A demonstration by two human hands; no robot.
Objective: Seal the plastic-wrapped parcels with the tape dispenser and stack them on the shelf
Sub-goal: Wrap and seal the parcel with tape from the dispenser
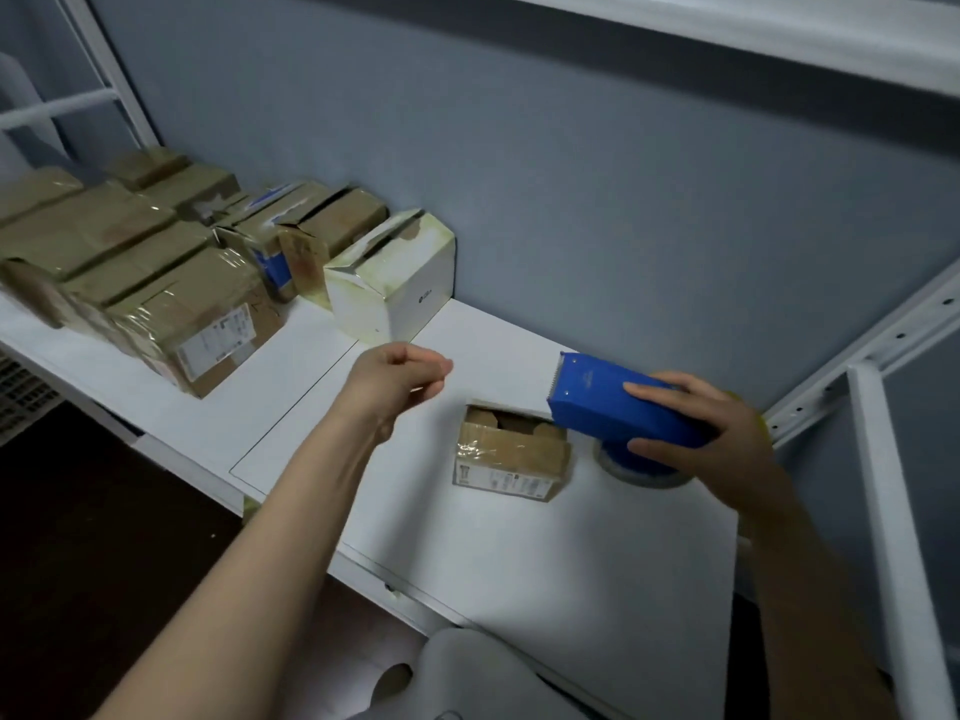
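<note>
A small brown cardboard parcel (511, 452), wrapped in clear plastic with a white label on its front, sits on the white shelf (545, 537). Its top flaps look partly open. My right hand (711, 433) grips a blue tape dispenser (618, 402) just right of the parcel, toothed blade pointing up and left, with its tape roll (644, 467) underneath. My left hand (400, 379) hovers above the shelf left of the parcel, fingers curled with thumb and fingertips together; whether it pinches a strip of tape I cannot tell.
Several plastic-wrapped brown parcels (156, 267) lie in rows at the shelf's left end. A torn white box (395, 283) stands against the blue-grey wall. White shelf uprights (893, 511) rise at the right. A pale grey chair back (467, 672) sits below the shelf's front edge.
</note>
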